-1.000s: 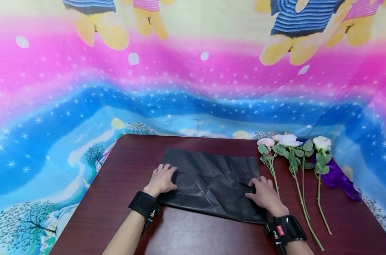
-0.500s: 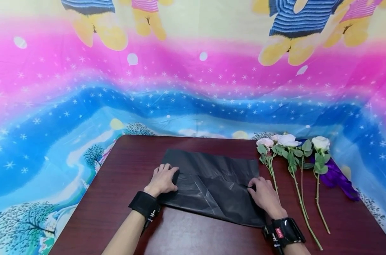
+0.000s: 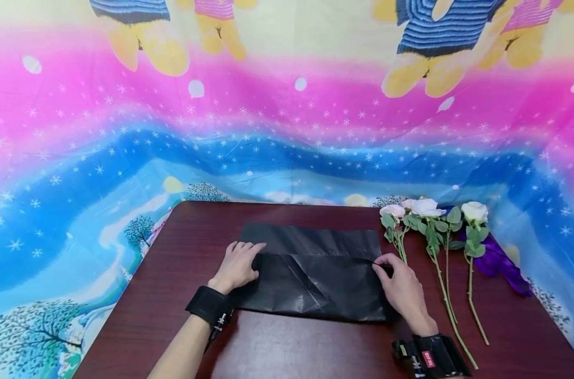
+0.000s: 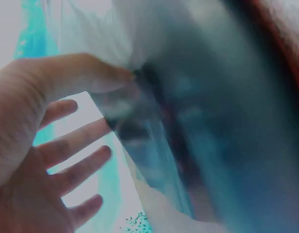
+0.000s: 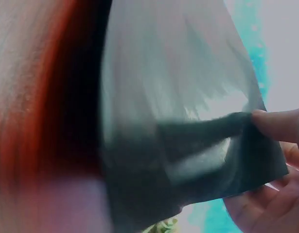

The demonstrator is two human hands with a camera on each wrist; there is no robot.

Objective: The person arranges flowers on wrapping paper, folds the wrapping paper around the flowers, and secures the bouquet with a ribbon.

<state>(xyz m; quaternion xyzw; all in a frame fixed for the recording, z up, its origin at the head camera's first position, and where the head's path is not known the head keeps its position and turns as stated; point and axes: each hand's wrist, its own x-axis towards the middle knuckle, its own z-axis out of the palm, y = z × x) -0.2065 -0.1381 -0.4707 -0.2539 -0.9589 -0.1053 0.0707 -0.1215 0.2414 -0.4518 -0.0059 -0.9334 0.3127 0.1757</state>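
Observation:
A thin, glossy black plastic sheet [image 3: 310, 284] lies folded on the table, its front layer reaching partway up the back layer. At its left end is my left hand [image 3: 237, 263], with the thumb on the near face and a fingertip going behind the edge in the left wrist view. My right hand [image 3: 402, 287] pinches the upper right corner of the front layer between thumb and fingers. In the right wrist view that hand [image 5: 278, 165] holds the corner, and the sheet [image 5: 178, 97] hangs taut and shiny from it.
Several white and pale pink roses [image 3: 426, 208] on long green stems lie at the right of the dark red-brown table [image 3: 187, 231]. Beside them is a purple ribbon or cloth [image 3: 500, 263]. A colourful printed curtain [image 3: 291, 137] hangs behind the table.
My right hand has shifted a little upward, drawing the front layer's corner up and tight. The creases have smoothed and the near edge has lifted. The left hand stays nearly in place.

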